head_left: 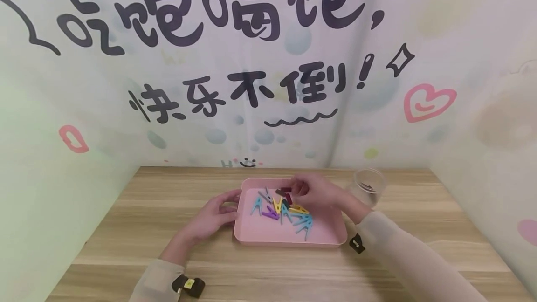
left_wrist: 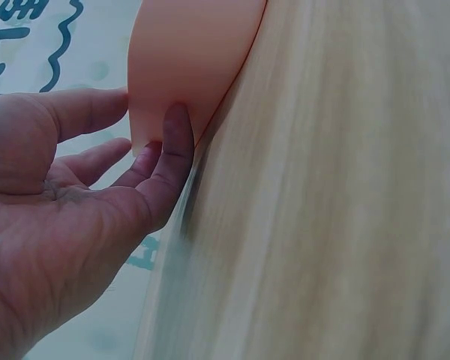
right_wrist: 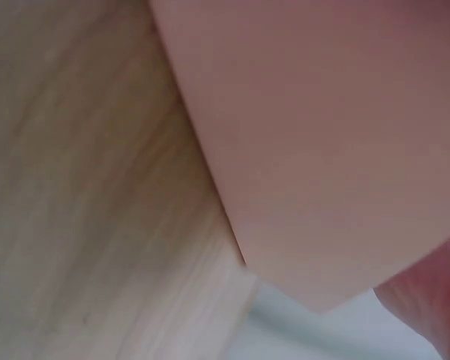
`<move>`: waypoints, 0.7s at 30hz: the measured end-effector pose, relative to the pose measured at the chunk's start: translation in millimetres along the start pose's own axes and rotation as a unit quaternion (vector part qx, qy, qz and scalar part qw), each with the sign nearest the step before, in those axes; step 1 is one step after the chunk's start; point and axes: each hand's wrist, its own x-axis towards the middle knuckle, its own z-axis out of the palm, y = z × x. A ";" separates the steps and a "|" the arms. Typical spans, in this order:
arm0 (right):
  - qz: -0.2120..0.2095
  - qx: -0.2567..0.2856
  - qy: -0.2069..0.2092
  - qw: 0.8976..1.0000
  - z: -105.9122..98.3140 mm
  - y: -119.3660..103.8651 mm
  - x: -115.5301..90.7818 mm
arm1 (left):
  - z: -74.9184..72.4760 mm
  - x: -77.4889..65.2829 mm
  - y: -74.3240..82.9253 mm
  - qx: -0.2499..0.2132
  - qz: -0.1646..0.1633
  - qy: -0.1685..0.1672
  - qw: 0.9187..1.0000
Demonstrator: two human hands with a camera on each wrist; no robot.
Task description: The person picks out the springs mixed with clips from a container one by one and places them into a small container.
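A pink tray (head_left: 251,234) holds several small plastic clothespins, among them a purple one (head_left: 270,213), a blue one (head_left: 257,206), a yellow one (head_left: 278,205) and a dark red one (head_left: 288,198). My left hand (head_left: 214,216) is at the tray's left side; in the left wrist view its fingertips (left_wrist: 178,124) touch the outer wall, fingers loosely bent. Over the tray's back right part, my right hand (head_left: 312,190) reaches down among the dark clothespins with bent fingers. I cannot tell whether it pinches one. The right wrist view shows mainly the tray's wall (right_wrist: 322,165) and part of a finger (right_wrist: 431,292).
Behind my right forearm stands a clear plastic cup (head_left: 369,183) with something dark inside. The wooden table (head_left: 209,269) meets a printed wall (head_left: 201,143) at its back edge. Black straps hang near both sleeves.
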 end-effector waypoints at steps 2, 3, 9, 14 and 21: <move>0.009 -0.003 -0.004 1.000 2.6 0.0 0.9 | -0.2 0.3 -0.7 0.003 0.000 0.000 1.000; 0.017 -0.006 -0.006 1.000 3.8 -0.1 1.0 | -0.1 0.4 -0.7 0.005 0.000 0.000 1.000; 0.033 -0.021 -0.007 0.999 9.9 0.2 3.4 | -0.3 2.3 -4.0 0.010 -0.011 0.007 1.000; 0.032 -0.026 -0.010 0.999 11.8 -3.5 4.0 | -1.0 2.7 -5.8 0.008 -0.011 0.006 1.000; 0.020 -0.019 -0.010 1.000 14.6 -5.6 5.0 | -0.5 1.9 -5.5 0.010 -0.010 0.009 1.000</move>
